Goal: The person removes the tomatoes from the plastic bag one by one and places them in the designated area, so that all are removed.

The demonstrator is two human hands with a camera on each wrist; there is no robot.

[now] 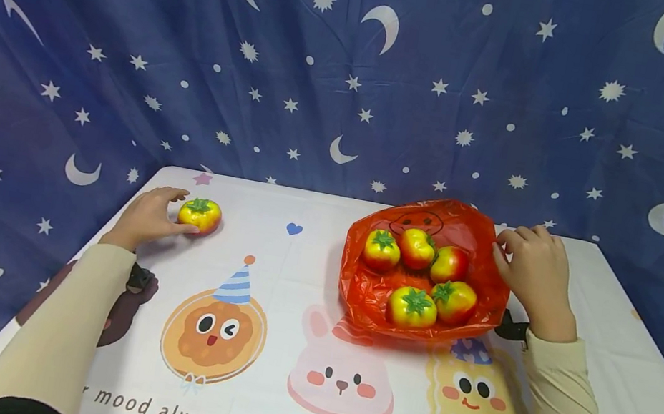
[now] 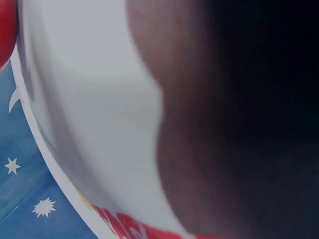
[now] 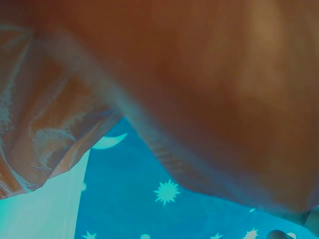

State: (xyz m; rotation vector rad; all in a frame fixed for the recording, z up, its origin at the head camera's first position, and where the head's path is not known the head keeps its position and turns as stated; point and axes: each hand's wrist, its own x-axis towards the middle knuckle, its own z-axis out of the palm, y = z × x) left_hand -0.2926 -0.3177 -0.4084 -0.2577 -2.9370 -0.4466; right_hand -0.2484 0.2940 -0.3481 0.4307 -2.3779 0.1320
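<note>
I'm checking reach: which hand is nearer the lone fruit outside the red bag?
Left: the left hand is immediately beside the lone fruit, on its left. The right hand is far from it, at the right rim of the red bag.

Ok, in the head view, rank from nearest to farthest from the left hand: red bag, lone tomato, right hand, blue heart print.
1. Lone tomato: just beside the left hand.
2. Blue heart print: slightly left of centre.
3. Red bag: right of centre.
4. Right hand: at the bag's right edge.

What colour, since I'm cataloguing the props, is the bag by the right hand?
The bag is red, showing best in the head view.
</note>
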